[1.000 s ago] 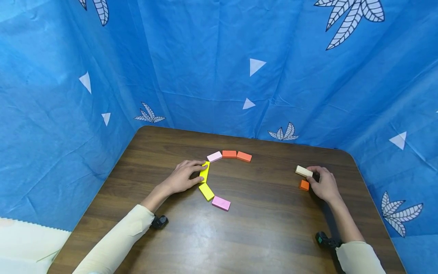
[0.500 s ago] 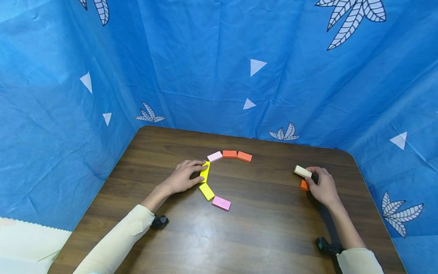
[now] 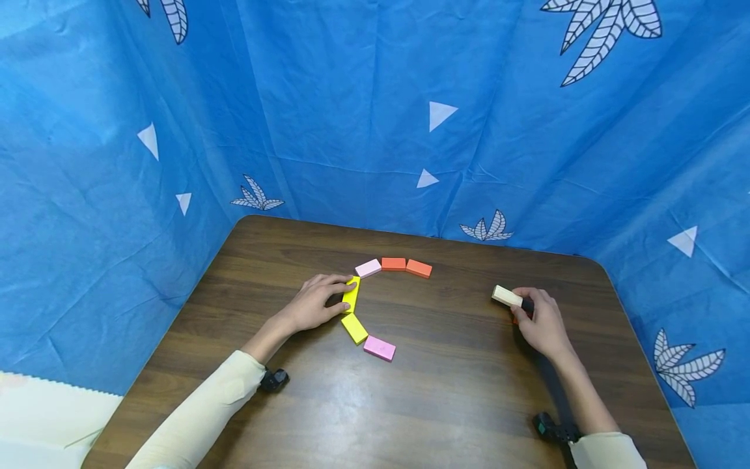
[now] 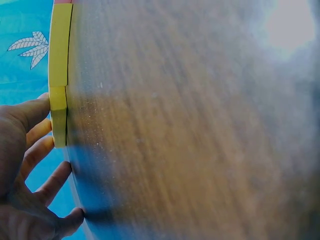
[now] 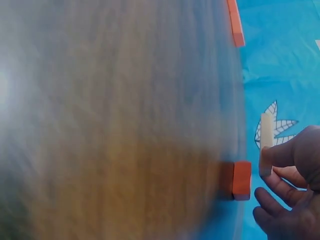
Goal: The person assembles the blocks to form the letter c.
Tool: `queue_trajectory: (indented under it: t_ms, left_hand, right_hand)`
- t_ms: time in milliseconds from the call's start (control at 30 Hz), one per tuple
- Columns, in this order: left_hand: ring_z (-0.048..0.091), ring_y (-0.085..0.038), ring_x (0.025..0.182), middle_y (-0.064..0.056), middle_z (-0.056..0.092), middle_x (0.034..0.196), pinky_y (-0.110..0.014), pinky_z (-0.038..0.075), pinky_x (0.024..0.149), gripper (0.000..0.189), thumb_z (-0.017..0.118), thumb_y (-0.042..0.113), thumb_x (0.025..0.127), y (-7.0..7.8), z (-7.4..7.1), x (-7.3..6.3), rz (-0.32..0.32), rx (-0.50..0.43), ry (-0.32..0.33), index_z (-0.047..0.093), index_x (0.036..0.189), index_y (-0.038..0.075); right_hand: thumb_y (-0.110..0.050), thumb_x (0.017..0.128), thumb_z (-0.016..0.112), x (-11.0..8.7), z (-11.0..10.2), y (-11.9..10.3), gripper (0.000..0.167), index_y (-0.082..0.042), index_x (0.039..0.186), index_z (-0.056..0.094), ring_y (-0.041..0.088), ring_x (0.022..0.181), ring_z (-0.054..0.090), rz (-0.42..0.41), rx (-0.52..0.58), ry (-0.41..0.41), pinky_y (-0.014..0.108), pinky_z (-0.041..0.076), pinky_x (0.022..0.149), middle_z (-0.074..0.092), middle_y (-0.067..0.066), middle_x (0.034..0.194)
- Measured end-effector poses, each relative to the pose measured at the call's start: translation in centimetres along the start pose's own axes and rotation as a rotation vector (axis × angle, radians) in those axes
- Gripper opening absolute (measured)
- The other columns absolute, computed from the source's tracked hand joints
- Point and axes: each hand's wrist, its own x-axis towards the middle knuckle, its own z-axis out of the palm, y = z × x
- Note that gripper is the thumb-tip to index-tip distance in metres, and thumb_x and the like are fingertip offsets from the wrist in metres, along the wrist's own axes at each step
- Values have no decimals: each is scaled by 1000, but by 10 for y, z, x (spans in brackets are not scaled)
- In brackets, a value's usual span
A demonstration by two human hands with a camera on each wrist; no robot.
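In the head view my left hand (image 3: 319,302) rests its fingertips and thumb on the top of a yellow block (image 3: 353,293) lying flat on the table. The left wrist view shows the thumb and fingers spread and fairly straight along this yellow block (image 4: 59,117). A second yellow block (image 3: 354,329) and a pink block (image 3: 379,348) continue from its near end. My right hand (image 3: 541,322) pinches one end of a cream block (image 3: 506,296) between thumb and fingers. The right wrist view has this cream block (image 5: 267,132) raised off the table, above an orange block (image 5: 242,180).
Beyond the left hand, a light pink block (image 3: 368,268) and two orange-red blocks (image 3: 393,264) carry on the curved row. The brown wooden table (image 3: 445,391) is backed by a blue curtain (image 3: 351,130) on the far side and both flanks.
My right hand has lifted the cream block and moved it slightly left, now partly covering the orange block in the head view. The left hand and the row stay put.
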Motion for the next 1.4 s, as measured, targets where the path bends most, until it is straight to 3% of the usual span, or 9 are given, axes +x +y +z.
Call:
queue_trajectory:
  t_ms: [133, 267, 533, 767, 1033, 1267, 1400]
  left_hand:
    - [49, -34, 151, 0, 53, 166, -67, 32, 124, 54, 72, 37, 104, -1, 0, 0, 4, 5, 0, 62, 154, 21]
    - [48, -33, 152, 1, 53, 166, -67, 32, 125, 55, 72, 37, 104, -3, 1, -1, 2, 4, -2, 61, 155, 21]
    - [49, -33, 150, 0, 53, 167, -67, 32, 124, 55, 72, 37, 104, -3, 1, -1, 4, 6, -1, 60, 156, 21]
    - [49, -34, 151, 0, 52, 167, -67, 32, 125, 55, 72, 37, 105, -3, 2, 0, 3, 4, 1, 60, 156, 20]
    - [49, -33, 151, 0, 53, 166, -68, 31, 126, 54, 72, 37, 105, -2, 3, 0, -2, 2, 2, 61, 155, 21]
    - [50, -33, 149, 1, 53, 166, -67, 31, 125, 53, 72, 38, 104, -1, 1, 0, -8, 2, -4, 62, 154, 21]
    - [49, -33, 150, 1, 53, 167, -67, 31, 126, 54, 72, 38, 105, -1, 1, 0, -11, 0, -8, 61, 155, 22]
  right_hand:
    - [-6, 103, 69, -4, 6, -6, 29, 1, 132, 66, 39, 108, 50, -35, -6, -9, 42, 34, 81, 64, 27, 128]
    - [-6, 103, 70, -10, 12, -13, 29, -1, 131, 67, 37, 108, 51, -83, -11, -21, 37, 30, 79, 65, 25, 127]
    - [-3, 101, 71, -21, 22, -25, 30, -1, 131, 67, 40, 114, 54, -147, -7, -44, 44, 39, 84, 66, 22, 125]
    - [0, 99, 73, -29, 32, -35, 30, -1, 129, 67, 42, 123, 55, -218, -6, -75, 59, 43, 99, 68, 20, 128]
    - [-1, 98, 75, -40, 41, -45, 30, -4, 126, 66, 35, 118, 53, -243, -26, -146, 48, 41, 92, 69, 14, 127]
    - [-4, 98, 76, -46, 46, -52, 29, -7, 125, 67, 33, 119, 56, -242, -12, -201, 52, 47, 97, 70, 10, 127]
    - [-7, 98, 77, -50, 49, -56, 28, -10, 125, 67, 27, 114, 56, -246, -17, -210, 46, 46, 92, 70, 7, 125]
